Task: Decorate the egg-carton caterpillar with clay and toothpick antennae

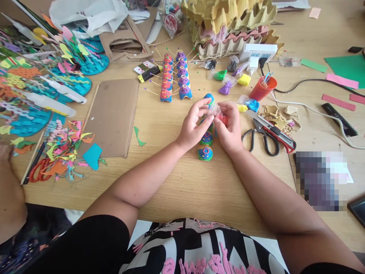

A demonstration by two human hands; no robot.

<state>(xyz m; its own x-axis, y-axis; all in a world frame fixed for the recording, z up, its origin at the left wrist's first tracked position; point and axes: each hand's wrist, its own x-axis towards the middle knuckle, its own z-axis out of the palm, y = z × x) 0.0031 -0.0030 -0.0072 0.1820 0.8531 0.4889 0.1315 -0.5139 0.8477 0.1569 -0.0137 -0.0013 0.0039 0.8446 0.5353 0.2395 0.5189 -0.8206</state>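
Observation:
Both hands meet over the middle of the table around a small clear plastic bag with red clay [223, 118] inside. My left hand [195, 125] pinches the bag's clear edge, its fingers bent. My right hand [230, 125] is curled round the part with the red clay. Under and in front of the hands stands a row of green and blue clay-covered domes [205, 152], partly hidden by my fingers. Beyond my left hand are two finished-looking rows, one of red and blue bumps [166, 84] and one of purple and blue bumps [184, 82], with thin sticks poking out.
Scissors-like pliers [264, 135], a red cutter [278, 135] and a red cup [262, 88] lie or stand at the right. Egg cartons [228, 34] are stacked behind. Cardboard [112, 118], paper scraps [58, 148] and glue bottles [47, 102] are at left, near another person's arm [10, 198].

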